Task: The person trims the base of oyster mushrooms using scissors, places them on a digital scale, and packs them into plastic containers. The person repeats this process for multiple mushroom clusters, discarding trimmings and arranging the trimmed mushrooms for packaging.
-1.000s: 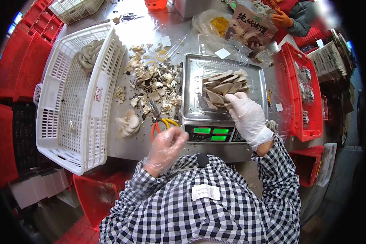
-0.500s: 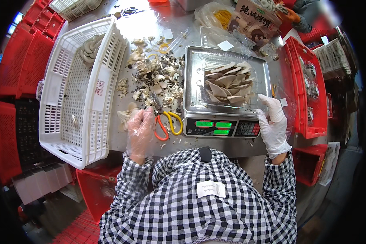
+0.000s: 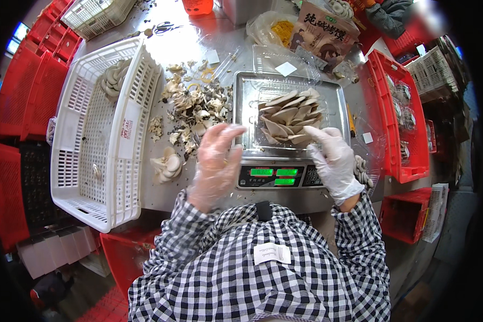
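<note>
Nearest, checked sleeves (image 3: 169, 236) run forward to two gloved hands over a table (image 3: 150, 194). The left hand (image 3: 216, 167), in thin clear plastic, is blurred and holds nothing visible; its fingers point forward and to the right, thumb apart, the tips above the left edge of a scale (image 3: 245, 107). If it dropped or swung right, it could bump that edge and upset the reading. The right hand (image 3: 335, 163), in a white glove, looks empty as well, bent in from the right with finger and thumb parted. Its fingertips are at the lower right of the mushrooms (image 3: 290, 118); whether they touch cannot be told.

The mushrooms sit on the scale's metal plate, thin caps overlapping like shingles. A nudge at that corner might slide the slanted caps out of line, and a hard pinch could tear them. Left of the scale, a heap of scraps (image 3: 190, 107) lies close enough that a sweeping left sleeve or hand might drag bits onto the plate. Farther off, a clear plastic lid (image 3: 271, 56) lies near the scale's back edge; if knocked forward, it could press on the plate.
</note>
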The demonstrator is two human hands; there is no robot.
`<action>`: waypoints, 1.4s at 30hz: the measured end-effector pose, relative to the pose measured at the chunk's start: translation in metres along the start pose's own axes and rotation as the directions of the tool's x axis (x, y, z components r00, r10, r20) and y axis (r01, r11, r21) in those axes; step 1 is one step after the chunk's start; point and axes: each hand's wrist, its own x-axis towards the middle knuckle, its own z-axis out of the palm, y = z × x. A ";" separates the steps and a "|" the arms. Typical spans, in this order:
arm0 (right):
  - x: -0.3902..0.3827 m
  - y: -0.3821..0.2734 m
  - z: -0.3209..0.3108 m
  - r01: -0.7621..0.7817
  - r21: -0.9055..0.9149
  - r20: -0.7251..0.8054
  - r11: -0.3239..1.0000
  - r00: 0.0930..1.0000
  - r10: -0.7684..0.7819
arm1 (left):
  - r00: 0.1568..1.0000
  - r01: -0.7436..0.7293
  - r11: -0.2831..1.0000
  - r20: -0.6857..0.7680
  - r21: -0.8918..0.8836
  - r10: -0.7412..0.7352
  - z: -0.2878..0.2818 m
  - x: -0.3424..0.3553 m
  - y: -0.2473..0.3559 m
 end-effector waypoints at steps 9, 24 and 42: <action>0.011 0.014 0.004 -0.197 0.369 0.117 0.908 0.979 0.165 | 0.949 -0.314 0.911 0.117 0.267 0.293 0.055 0.053 0.010; 0.053 -0.027 0.046 0.134 -0.333 0.151 0.933 0.985 -0.088 | 0.943 -0.318 0.947 0.083 -0.051 0.322 0.052 0.050 -0.023; 0.053 -0.048 0.055 -0.072 -0.219 0.184 0.973 0.976 0.114 | 0.977 -0.207 0.978 0.056 0.033 0.205 0.054 0.040 -0.011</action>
